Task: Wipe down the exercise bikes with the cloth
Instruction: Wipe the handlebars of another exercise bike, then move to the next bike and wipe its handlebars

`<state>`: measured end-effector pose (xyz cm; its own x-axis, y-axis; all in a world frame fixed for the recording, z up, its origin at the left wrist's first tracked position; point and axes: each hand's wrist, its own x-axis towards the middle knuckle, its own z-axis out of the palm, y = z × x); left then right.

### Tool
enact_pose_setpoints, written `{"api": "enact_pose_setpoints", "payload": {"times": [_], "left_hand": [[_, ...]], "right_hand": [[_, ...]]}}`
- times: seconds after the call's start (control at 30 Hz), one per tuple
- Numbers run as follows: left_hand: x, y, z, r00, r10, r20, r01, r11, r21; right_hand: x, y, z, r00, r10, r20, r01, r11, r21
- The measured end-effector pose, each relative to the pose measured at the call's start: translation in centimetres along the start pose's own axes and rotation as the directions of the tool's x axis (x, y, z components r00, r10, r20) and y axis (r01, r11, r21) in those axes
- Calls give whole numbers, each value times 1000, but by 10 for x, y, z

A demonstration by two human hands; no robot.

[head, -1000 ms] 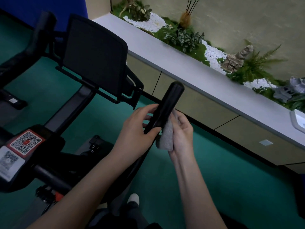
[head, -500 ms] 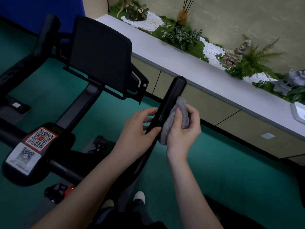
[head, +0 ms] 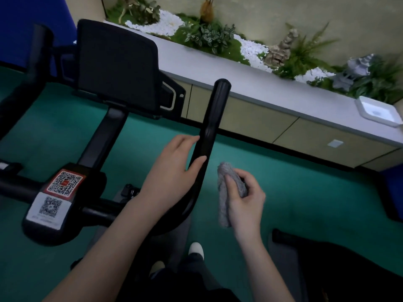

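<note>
A black exercise bike fills the left and middle of the head view. Its right handlebar horn (head: pixel 214 114) rises from the curved bar toward the counter. My left hand (head: pixel 174 171) grips this horn low down, thumb across its front and fingers behind. My right hand (head: pixel 244 201) holds a folded grey cloth (head: pixel 224 192), pinched under the thumb, a short way to the right of the bar and not touching it. The black screen panel (head: pixel 117 68) stands behind the bars. A QR-code sticker (head: pixel 65 182) sits on the bar's centre block.
A grey counter (head: pixel 283 92) with beige cabinet doors runs along the far side, topped with plants, white pebbles and a white tray (head: pixel 379 112). Green floor (head: pixel 305 192) surrounds the bike. The left horn (head: pixel 39 53) stands at far left. A dark object (head: pixel 338 258) lies at lower right.
My right hand has pulled the cloth off the handlebar horn and moved down and to the right. My left hand keeps its grip on the horn. The view has shifted slightly.
</note>
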<state>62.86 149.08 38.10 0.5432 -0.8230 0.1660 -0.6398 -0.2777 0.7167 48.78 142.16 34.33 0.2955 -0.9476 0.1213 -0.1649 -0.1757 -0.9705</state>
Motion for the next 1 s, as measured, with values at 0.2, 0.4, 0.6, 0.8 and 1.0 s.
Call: {"api": "enact_pose_setpoints", "payload": {"times": [0.2,0.4,0.6,0.8,1.0], "left_hand": [[-16,3,-4,994,101,47,-103,994,47],[-30,16,-5,977,211,33,-213,962,170],[-37,46,20,963,257,78,-269,919,288],[-51,88,86,942,280,186,-329,884,331],[-72,124,164,926,224,303,-330,869,368]], "right_hand": [[-21,4,-35,992,-1,-129,-11,996,-89],[-31,11,-53,989,12,-148,-30,993,-117],[-33,18,-82,990,34,-136,-47,995,-93],[-30,31,-160,988,10,-155,-34,987,-159],[-25,54,-257,979,29,-204,-78,969,-235]]}}
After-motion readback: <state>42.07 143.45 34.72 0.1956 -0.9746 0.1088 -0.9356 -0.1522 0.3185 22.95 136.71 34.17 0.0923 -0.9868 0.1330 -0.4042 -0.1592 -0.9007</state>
